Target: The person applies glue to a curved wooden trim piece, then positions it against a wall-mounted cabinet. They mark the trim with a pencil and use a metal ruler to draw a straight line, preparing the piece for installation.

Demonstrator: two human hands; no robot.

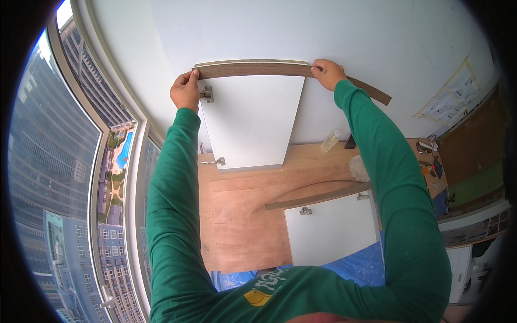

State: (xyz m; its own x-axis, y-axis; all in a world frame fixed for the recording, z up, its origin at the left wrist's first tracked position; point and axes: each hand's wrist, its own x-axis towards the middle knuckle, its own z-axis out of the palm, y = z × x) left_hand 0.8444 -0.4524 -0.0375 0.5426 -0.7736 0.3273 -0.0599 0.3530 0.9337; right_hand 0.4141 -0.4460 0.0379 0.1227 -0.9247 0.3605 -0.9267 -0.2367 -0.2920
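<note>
A white cabinet door (250, 121) stands upright against the wall, with metal hinges (207, 94) on its left side. Along its top edge runs a brown wood-grain edge-banding strip (253, 69). My left hand (184, 91) pinches the strip's left end at the door's top left corner. Near the top right corner, my right hand (329, 74) grips the same strip between thumb and fingers. The strip's free length passes behind my right hand and droops to the right, past the door. How firmly the strip touches the edge I cannot tell.
A second white door (331, 229) with hinges lies on the wooden board (231, 226), a brown strip (318, 197) along its far edge. A clear bottle (330, 141) and a whitish bundle (358, 168) are near the wall. Blue sheeting (361, 265) lies nearer me; a window (102, 215) is left.
</note>
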